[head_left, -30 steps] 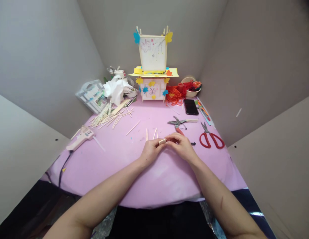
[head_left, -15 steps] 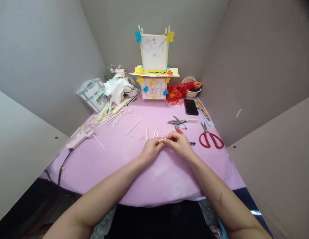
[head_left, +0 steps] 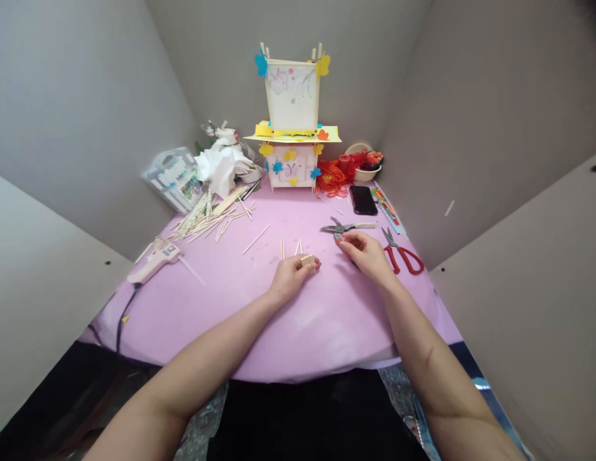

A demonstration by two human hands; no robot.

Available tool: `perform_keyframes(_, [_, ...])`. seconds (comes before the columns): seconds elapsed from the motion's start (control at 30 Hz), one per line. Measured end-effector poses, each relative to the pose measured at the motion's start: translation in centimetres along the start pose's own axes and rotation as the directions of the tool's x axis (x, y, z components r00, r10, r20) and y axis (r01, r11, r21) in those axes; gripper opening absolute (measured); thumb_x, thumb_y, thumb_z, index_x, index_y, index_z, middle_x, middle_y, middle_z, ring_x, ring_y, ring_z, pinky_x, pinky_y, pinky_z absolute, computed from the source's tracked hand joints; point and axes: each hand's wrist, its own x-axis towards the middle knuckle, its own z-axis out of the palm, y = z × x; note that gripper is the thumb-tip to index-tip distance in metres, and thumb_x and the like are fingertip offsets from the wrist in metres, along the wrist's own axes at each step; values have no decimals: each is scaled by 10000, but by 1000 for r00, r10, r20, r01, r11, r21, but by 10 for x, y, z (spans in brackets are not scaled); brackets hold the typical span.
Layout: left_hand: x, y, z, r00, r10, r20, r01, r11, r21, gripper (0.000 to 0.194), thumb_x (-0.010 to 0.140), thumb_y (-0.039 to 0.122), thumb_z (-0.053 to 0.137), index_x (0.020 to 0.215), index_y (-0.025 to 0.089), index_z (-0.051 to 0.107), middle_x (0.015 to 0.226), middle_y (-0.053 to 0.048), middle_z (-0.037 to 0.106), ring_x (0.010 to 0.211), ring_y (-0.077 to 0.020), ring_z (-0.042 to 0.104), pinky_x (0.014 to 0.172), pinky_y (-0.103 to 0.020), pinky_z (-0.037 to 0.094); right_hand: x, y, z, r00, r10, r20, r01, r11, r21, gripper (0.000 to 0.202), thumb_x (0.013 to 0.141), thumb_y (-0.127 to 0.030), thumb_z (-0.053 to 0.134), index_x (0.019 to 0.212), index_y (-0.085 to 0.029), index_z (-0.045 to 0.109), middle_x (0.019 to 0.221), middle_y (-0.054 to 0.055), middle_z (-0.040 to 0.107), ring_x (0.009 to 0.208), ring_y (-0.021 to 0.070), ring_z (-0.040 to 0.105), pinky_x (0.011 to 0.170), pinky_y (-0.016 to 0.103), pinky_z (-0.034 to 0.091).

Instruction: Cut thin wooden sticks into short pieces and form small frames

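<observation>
Between the thumb and fingers of my left hand (head_left: 292, 276) is a small bundle of short pale sticks (head_left: 308, 260). My right hand (head_left: 365, 253) is to the right of it, over the handles of the grey-jawed pruning shears (head_left: 340, 228). Its thumb and fingers are brought together, and whether anything is between them is too small to tell. Just beyond my left hand lie a few short thin sticks (head_left: 299, 246). One longer stick (head_left: 256, 239) rests by itself to their left. Red-handled scissors (head_left: 402, 251) lie right of my right hand.
A decorated paper-and-stick structure (head_left: 292, 96) stands at the back. At left are a glue gun (head_left: 156, 261), a stick pile (head_left: 206, 221) and a plastic marker case (head_left: 175, 179). A phone (head_left: 363, 200), red cord (head_left: 332, 178) and pens (head_left: 386, 206) lie back right.
My right hand has left the stick bundle and moved right, to the shears. My left hand still holds the bundle. The whole view has shifted slightly.
</observation>
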Motion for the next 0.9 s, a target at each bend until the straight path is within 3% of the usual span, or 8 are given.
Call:
perform_keyframes(0.13, [1,14,-4,964,-264,16,253,899,-358,235,706,191,702,919,107,650,903,-97,718,832,-177,680,796,-319,534,-8,9,-6,999,16,35,-13,998,-67,245,786,-341,595,940,-173,684,952,78,708,840,198,644,791,344,495])
perform_keyframes(0.23, [-1,23,-8,934,-351,71,345,829,-440,196,734,137,684,924,105,651,929,-112,716,832,-162,686,780,-286,546,-12,10,-6,999,27,25,-25,997,-71,233,780,-340,595,919,-177,689,933,72,717,828,203,652,798,354,499])
perform_keyframes(0.6, [-1,20,-14,913,-400,83,378,749,-544,118,814,79,599,907,111,664,920,-100,721,836,-148,692,841,-267,552,-7,9,-4,1000,1,28,3,987,-160,216,794,-343,582,895,-187,692,932,64,713,807,200,645,772,341,498])
perform_keyframes(0.73, [0,20,-17,894,-437,95,402,690,-602,136,827,51,564,899,100,667,909,-98,718,808,-139,693,784,-235,568,-5,11,-1,996,-93,-7,87,957,-278,224,813,-337,560,903,-179,691,918,75,685,800,196,622,766,343,490])
perform_keyframes(0.83, [1,22,-18,865,-488,112,436,625,-648,151,836,36,538,897,91,665,903,-97,714,799,-134,692,757,-220,572,2,15,-4,985,-174,21,165,887,-431,302,809,-383,571,1002,-173,671,1038,111,645,999,243,580,901,396,443])
perform_keyframes(0.9, [1,23,-19,849,-514,118,452,594,-665,161,840,31,527,907,86,663,908,-96,712,795,-130,690,763,-219,570,11,19,-8,984,-136,115,176,822,-542,568,730,-467,652,1201,-157,579,1268,161,537,1220,304,453,1020,449,349])
